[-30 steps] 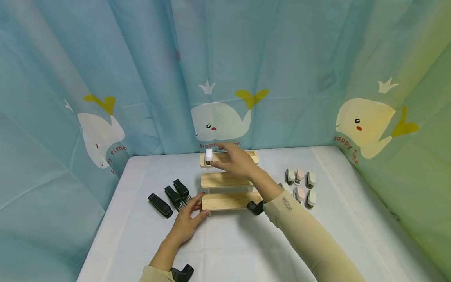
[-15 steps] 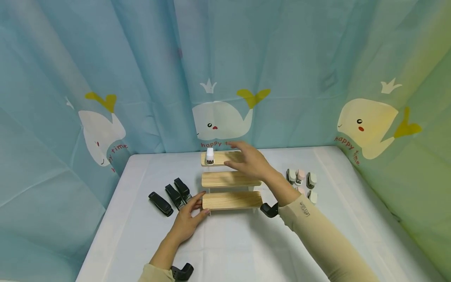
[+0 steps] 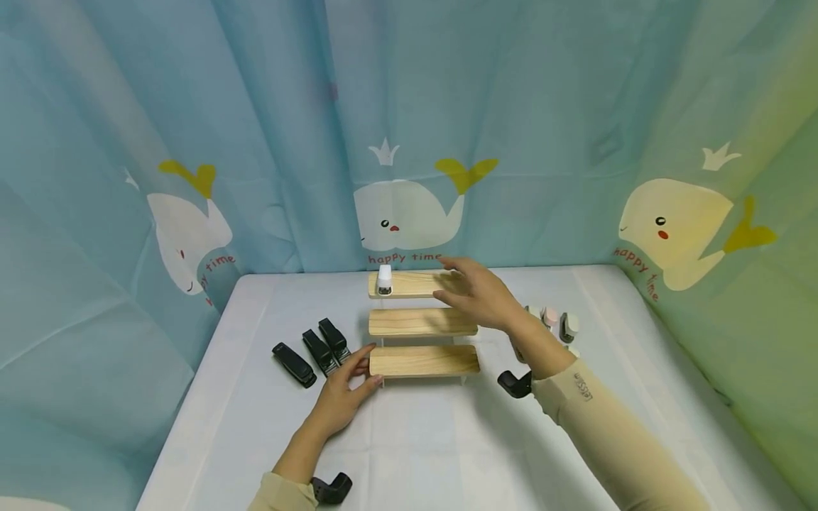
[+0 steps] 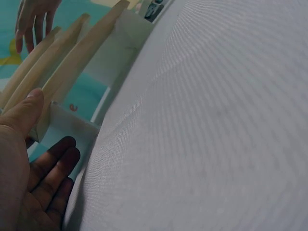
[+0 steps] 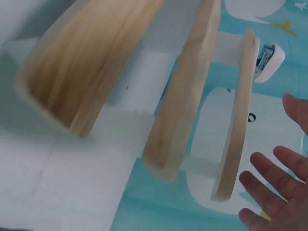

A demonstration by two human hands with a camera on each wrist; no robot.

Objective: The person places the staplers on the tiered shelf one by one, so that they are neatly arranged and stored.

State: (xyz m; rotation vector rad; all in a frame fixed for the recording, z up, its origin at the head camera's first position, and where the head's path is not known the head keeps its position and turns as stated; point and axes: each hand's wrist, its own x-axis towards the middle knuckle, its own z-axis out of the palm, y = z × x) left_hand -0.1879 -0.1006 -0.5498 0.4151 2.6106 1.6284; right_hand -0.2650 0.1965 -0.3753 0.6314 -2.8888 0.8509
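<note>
A three-step wooden stand [image 3: 423, 323] sits mid-table. One small white stapler [image 3: 384, 279] stands on the left end of its top step [image 3: 415, 284]; the right wrist view shows the stapler [image 5: 268, 58] beside the top board [image 5: 236, 120]. My right hand [image 3: 481, 292] hovers with straight fingers over the top step's right end, holding nothing. My left hand [image 3: 345, 390] rests on the table, its thumb [image 4: 26, 110] and fingertips against the left end of the lowest step [image 3: 424, 360]. Three black staplers [image 3: 311, 351] lie just left of that hand.
Several small white and pink staplers [image 3: 557, 325] stand right of the stand, partly hidden behind my right forearm. The white table [image 3: 447, 447] is enclosed by a blue whale-print curtain [image 3: 409, 142] at back and sides. Black wrist mounts [image 3: 514, 383] show on both arms.
My right hand has let go of the white stapler, left standing on the top step, and drawn away to the right. The left hand has stayed at the lowest step.
</note>
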